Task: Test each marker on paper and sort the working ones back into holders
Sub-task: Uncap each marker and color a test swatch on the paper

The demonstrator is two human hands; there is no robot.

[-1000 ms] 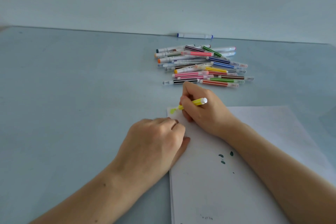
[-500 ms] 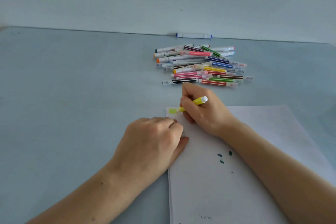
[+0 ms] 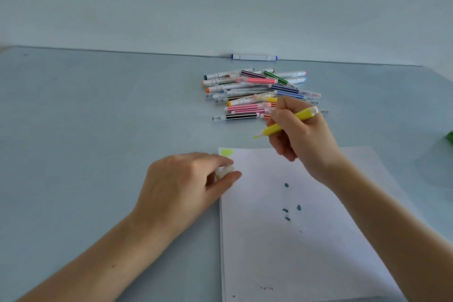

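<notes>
My right hand [image 3: 300,137] grips an uncapped yellow marker [image 3: 288,124], lifted above the table with its tip pointing left, clear of the paper. A white sheet of paper [image 3: 318,240] lies in front of me with a fresh yellow patch [image 3: 227,152] at its top left corner and a few teal dots [image 3: 286,211] in the middle. My left hand [image 3: 186,186] rests at the paper's left edge and pinches a small clear cap [image 3: 224,171] between thumb and fingers. A pile of several coloured markers [image 3: 257,93] lies beyond the paper.
A single white marker with blue ends [image 3: 253,57] lies along the table's far edge by the wall. Something green [image 3: 449,138] shows at the right border. The pale blue table [image 3: 98,117] stretches to the left.
My right hand has lifted the yellow marker off the paper's corner and moved it up and right, leaving a yellow patch. My left hand has turned so the cap shows.
</notes>
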